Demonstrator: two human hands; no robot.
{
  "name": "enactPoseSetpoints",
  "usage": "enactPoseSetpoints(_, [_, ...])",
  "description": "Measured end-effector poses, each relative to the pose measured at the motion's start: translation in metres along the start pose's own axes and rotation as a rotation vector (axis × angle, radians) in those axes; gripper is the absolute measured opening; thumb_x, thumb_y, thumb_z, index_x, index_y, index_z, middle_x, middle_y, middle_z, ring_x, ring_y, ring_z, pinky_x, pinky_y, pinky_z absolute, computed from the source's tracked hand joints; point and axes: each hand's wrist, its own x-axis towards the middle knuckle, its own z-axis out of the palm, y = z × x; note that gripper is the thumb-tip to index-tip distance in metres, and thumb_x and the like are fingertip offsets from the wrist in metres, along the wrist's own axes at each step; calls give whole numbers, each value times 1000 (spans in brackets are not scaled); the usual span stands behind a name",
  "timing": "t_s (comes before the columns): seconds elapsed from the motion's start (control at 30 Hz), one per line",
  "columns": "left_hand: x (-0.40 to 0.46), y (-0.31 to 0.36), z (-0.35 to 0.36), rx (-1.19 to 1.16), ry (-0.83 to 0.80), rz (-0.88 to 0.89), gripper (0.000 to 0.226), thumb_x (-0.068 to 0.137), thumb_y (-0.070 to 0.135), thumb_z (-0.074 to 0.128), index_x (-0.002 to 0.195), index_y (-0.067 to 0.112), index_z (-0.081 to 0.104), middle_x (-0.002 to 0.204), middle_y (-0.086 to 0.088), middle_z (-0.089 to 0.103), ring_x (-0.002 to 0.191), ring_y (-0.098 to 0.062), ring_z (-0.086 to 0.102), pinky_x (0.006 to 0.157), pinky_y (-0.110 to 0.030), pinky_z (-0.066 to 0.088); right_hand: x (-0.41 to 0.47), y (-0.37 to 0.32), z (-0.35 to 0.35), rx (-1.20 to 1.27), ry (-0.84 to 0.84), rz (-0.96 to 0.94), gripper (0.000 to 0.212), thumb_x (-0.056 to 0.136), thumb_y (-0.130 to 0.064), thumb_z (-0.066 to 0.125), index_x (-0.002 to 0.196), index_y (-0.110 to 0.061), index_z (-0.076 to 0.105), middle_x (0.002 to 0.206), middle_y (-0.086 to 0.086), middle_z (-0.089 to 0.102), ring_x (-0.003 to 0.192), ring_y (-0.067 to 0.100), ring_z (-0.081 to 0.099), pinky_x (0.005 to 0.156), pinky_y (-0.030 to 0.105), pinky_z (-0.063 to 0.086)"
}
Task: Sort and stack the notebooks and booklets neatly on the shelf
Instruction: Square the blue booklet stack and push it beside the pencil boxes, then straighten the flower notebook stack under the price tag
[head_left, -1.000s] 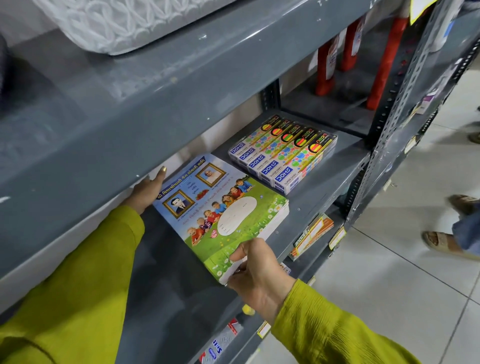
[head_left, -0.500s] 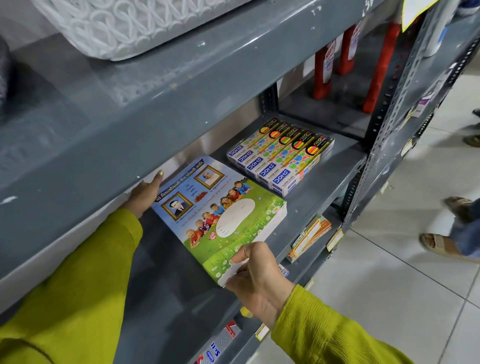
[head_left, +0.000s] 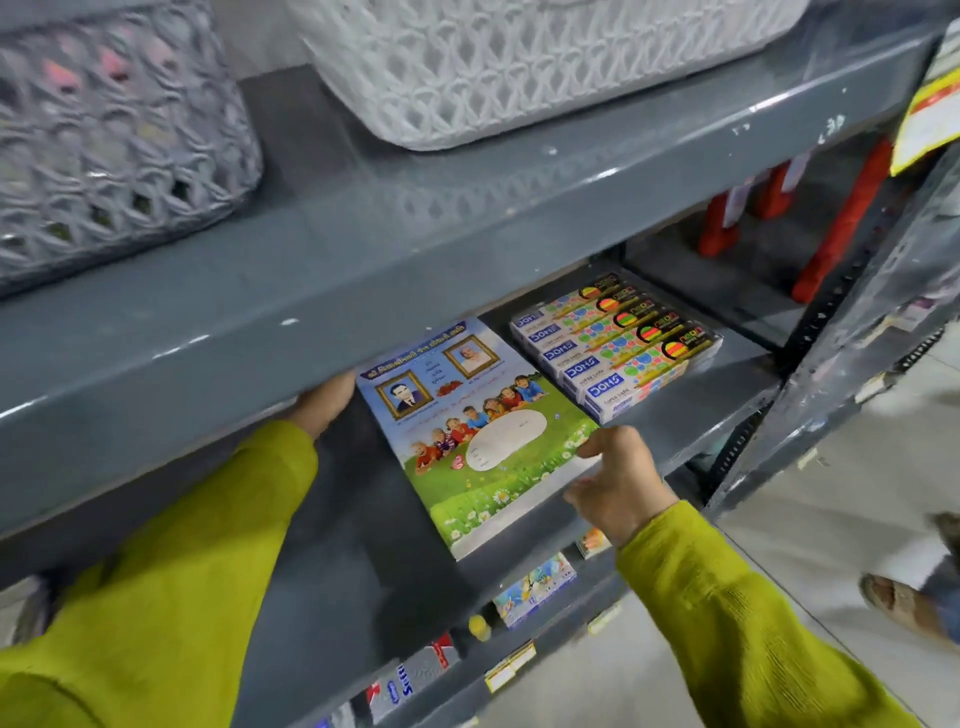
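A stack of notebooks (head_left: 483, 431) with a colourful cover of children on grass lies flat on the grey metal shelf (head_left: 363, 561). My left hand (head_left: 324, 402) reaches under the shelf above and presses against the stack's far left edge; its fingers are partly hidden by that shelf. My right hand (head_left: 618, 480) holds the stack's near right edge, thumb on the cover's corner. Both sleeves are yellow-green.
Several DOMS pencil boxes (head_left: 618, 343) lie right of the stack, close to it. A white basket (head_left: 519, 67) and a grey basket (head_left: 114, 135) sit on the upper shelf (head_left: 415, 244). Red bottles (head_left: 831, 228) stand further right. Small boxes (head_left: 535, 590) fill the lower shelf. Someone's sandalled foot (head_left: 904, 605) is on the floor.
The stack has been pushed further back and turned squarer to the shelf. My right hand slid from the near corner to the right edge. The camera tilted up, showing the baskets.
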Motion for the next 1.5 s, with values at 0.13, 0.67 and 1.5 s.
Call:
enactPoseSetpoints(0.13, [-16,12,-5,-15,127,-82,46,103,33,33,124,2,59,137,-31,52,118,-40,53,103,-43,40,2,8,-8,-92,45,-26,9,83,-10,47,85,-4,53,108,12,50,93,25,47,73,34,43])
enactPoseSetpoints(0.67, [-358,-187,-203,-16,889,-182,34,96,19,53,125,3,59,130,-13,60,119,-22,54,106,-23,37,-121,255,65,-479,-534,-391,62,91,6,48,146,-16,31,148,-1,36,114,3,47,94,5,35])
enactPoseSetpoints(1.5, [-235,-304,-336,-792,257,-714,89,78,86,33,113,15,73,104,-23,74,94,-42,72,89,-55,56,-115,444,272,-772,-933,19,63,80,-43,51,130,-4,55,123,26,63,111,43,62,86,49,56])
